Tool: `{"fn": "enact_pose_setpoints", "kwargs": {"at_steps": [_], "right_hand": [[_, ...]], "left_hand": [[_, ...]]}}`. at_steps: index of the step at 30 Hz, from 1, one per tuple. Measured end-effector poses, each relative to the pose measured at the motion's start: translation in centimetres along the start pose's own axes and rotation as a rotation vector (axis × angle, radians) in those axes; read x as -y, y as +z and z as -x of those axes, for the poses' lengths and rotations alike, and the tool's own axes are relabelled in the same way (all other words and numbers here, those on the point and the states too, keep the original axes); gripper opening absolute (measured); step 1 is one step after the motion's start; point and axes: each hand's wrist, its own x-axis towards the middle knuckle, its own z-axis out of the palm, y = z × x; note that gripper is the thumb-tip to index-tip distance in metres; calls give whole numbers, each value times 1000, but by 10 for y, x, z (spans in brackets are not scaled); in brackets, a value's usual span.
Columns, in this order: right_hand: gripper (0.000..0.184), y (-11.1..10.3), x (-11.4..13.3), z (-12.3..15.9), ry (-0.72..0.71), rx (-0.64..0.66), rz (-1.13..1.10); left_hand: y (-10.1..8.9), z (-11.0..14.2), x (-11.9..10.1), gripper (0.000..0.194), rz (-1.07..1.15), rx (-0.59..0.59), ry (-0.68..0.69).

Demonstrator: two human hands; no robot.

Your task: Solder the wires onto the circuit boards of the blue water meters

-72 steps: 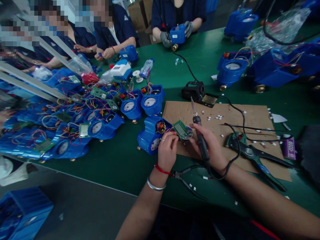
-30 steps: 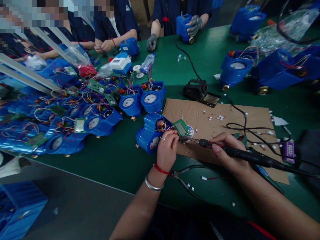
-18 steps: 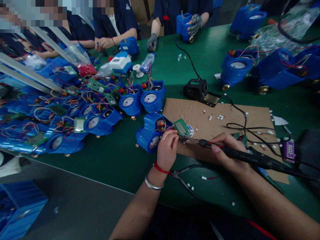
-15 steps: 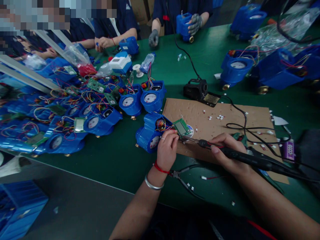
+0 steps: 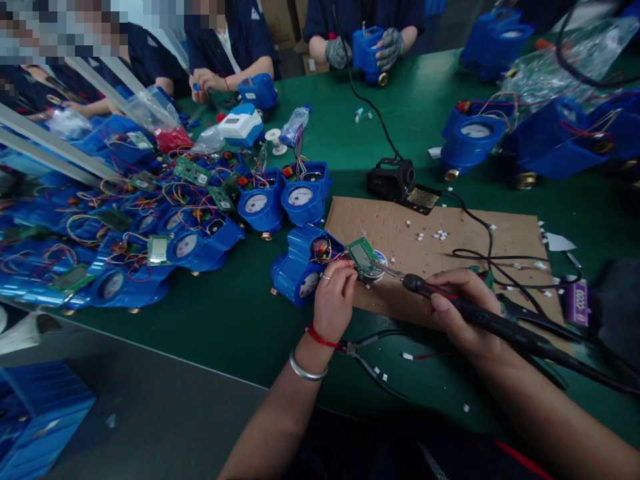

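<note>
My right hand is closed around a black soldering iron. Its tip lies by the right edge of a green circuit board with a display, in front of a round reel; whether the tip touches either, I cannot tell. My left hand pinches thin wires at the board's left edge; the fingertips partly hide them. These wires run to an open blue water meter just left of the hand. Cutting pliers lie beside my left wrist.
Brown cardboard carries small white connectors and a black cable. Behind it stands a black soldering iron holder. Several wired blue meters crowd the left side. Across the green table, a co-worker's gloved hands hold another meter.
The soldering iron and my right hand have shifted slightly right, drawing the tip away from my left fingertips. My left hand stays still. Across the table, a co-worker's gloved hand has moved up to a meter.
</note>
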Motion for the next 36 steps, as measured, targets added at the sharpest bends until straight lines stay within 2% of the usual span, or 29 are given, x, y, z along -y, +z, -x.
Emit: {"fn": "enact_pose_setpoints", "kwargs": {"at_steps": [3, 8, 15, 19, 23, 28, 36], "right_hand": [[19, 5, -1, -2, -98, -47, 62], [10, 18, -4, -12, -195, -34, 139], [51, 51, -8, -23, -223, 8, 81], [51, 61, -20, -25, -246, 7, 72], [48, 69, -47, -25, -267, 54, 110], [52, 71, -64, -21, -293, 72, 116], [61, 59, -45, -17, -261, 191, 99]], "left_hand": [[0, 0, 0, 10, 2, 14, 3], [-1, 0, 1, 11, 7, 11, 11], [-2, 2, -2, 12, 30, 25, -15], [-4, 3, -8, 15, 18, 23, -57], [-5, 4, -10, 16, 15, 14, -71], [-12, 7, -16, 27, -36, 24, -32], [-27, 30, -31, 47, -257, 104, 105]]}}
